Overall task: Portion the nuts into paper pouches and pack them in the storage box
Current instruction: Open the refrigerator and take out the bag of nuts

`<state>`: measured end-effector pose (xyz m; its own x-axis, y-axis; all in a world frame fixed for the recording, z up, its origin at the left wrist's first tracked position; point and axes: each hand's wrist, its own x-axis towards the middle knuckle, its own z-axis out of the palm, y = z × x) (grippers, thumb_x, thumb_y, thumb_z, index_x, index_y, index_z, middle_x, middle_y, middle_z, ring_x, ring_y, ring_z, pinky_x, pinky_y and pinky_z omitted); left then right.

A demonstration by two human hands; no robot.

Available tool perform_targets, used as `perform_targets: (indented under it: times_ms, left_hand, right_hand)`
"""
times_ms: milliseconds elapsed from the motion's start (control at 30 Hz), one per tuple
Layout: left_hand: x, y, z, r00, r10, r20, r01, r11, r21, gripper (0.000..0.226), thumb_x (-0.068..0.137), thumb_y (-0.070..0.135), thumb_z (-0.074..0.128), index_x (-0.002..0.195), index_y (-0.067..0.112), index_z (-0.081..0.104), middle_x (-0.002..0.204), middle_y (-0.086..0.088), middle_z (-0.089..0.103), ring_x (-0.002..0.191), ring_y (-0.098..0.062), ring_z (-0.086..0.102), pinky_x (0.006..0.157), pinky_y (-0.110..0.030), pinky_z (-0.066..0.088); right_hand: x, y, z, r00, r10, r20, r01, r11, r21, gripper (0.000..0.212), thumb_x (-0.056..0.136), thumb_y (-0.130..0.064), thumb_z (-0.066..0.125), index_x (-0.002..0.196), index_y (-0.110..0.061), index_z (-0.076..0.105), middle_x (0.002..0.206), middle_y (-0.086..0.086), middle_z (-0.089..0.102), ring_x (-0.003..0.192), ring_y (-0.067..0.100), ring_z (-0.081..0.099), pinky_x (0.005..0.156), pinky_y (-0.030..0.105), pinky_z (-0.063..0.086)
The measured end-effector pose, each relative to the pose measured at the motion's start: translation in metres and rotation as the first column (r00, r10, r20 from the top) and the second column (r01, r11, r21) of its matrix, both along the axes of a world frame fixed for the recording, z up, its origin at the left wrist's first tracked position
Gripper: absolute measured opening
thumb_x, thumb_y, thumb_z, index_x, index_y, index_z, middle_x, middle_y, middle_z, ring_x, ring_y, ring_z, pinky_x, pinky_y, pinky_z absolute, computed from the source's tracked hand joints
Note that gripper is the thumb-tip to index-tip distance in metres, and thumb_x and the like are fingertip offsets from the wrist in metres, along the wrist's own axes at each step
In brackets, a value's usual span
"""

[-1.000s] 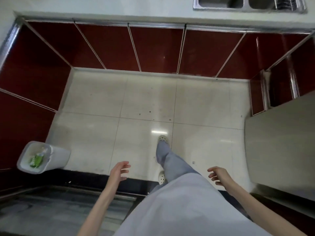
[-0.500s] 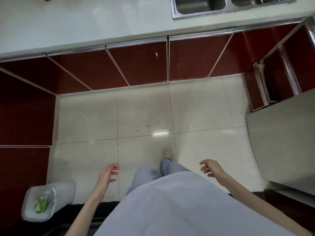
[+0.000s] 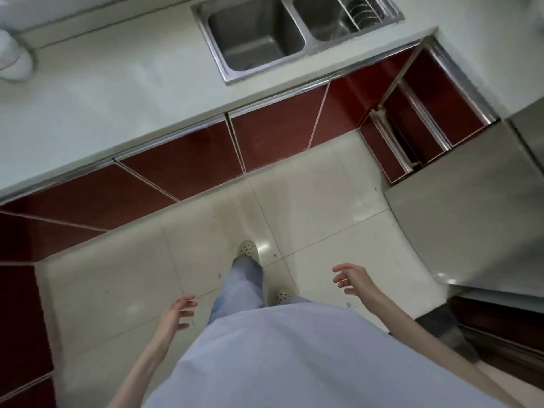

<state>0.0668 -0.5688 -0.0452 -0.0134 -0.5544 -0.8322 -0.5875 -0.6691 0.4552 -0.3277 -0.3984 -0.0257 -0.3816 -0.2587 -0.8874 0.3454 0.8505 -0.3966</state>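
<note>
Red cupboard doors run under a pale worktop, and this is the only view, from the head, looking down. A steel sink with two basins sits in the worktop, and a wire rack stands in the far basin. At the left edge of the worktop there is a white rounded thing, too blurred to name. On the right a grey steel surface comes near the person.

The person stands on the tiled floor, one shoe set forward toward the worktop. The left hand hangs beside the hip, fingers apart and loosely bent, and holds nothing. The right hand is also free, fingers spread a little, and touches nothing.

The nuts, the pouches and the storage box are not visible anywhere in this picture, so I cannot say where they are. No portioning is visible either.

I judge that the step in hand is only the approach: the person is on the way to the worktop, and the task itself seems not yet begun. The next move calls for finding the nuts and the pouches first, perhaps on a part of the worktop outside the picture or in a cupboard. Both hands are free for this.
</note>
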Motion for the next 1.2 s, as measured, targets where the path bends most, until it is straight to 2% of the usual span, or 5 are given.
perform_targets:
  times_ms: [333,700,900,1067,1200]
  left_hand:
    - [-0.126,-0.200,0.005,0.906,-0.415,-0.081,0.412,0.910,-0.053,0.027,0.102,0.010,0.036,0.112,0.011,0.061,0.101,-0.008,0.065,0.081,-0.020,0.055,0.068,-0.030,0.041]
    - [-0.325,-0.285,0.006,0.618,-0.781,-0.088,0.779,0.623,-0.066,0.024,0.099,0.008,0.039,0.101,0.011,0.063,0.094,-0.010,0.064,0.081,-0.026,0.058,0.072,-0.034,0.042]
    - [-0.438,-0.282,0.004,0.487,-0.871,-0.062,0.870,0.490,-0.055,0.027,0.100,0.006,0.035,0.104,0.011,0.062,0.095,-0.006,0.066,0.081,-0.020,0.058,0.066,-0.031,0.041]
    - [-0.506,-0.268,0.008,0.491,-0.870,-0.056,0.869,0.493,-0.049,0.027,0.100,0.005,0.039,0.092,0.015,0.064,0.090,-0.007,0.065,0.075,-0.020,0.057,0.063,-0.031,0.039]
    - [-0.549,-0.258,0.017,0.505,-0.860,-0.073,0.860,0.509,-0.044,0.025,0.100,0.008,0.040,0.103,0.011,0.065,0.091,-0.004,0.068,0.075,-0.019,0.058,0.063,-0.030,0.040]
  right_hand:
    - [0.042,-0.008,-0.015,0.892,-0.452,0.018,0.443,0.880,0.171,0.026,0.089,-0.006,0.039,0.090,-0.010,0.065,0.068,0.008,0.062,0.057,0.018,0.051,0.057,0.024,0.035]
    - [0.099,0.006,-0.032,0.520,-0.854,0.028,0.807,0.501,0.311,0.019,0.090,-0.010,0.047,0.088,-0.008,0.066,0.069,0.008,0.062,0.062,0.022,0.055,0.060,0.027,0.040]
    - [0.036,-0.005,-0.042,0.416,-0.908,0.055,0.857,0.411,0.310,0.023,0.092,-0.007,0.042,0.088,-0.007,0.065,0.072,0.011,0.060,0.062,0.024,0.053,0.059,0.027,0.037]
    - [-0.060,-0.003,-0.030,0.390,-0.920,0.045,0.898,0.390,0.205,0.019,0.090,-0.010,0.047,0.090,-0.008,0.065,0.071,0.010,0.062,0.058,0.021,0.053,0.056,0.025,0.036]
    - [-0.134,-0.002,-0.006,0.371,-0.929,0.005,0.925,0.370,0.088,0.025,0.093,-0.010,0.041,0.095,-0.006,0.066,0.072,0.010,0.062,0.058,0.018,0.051,0.055,0.025,0.036]
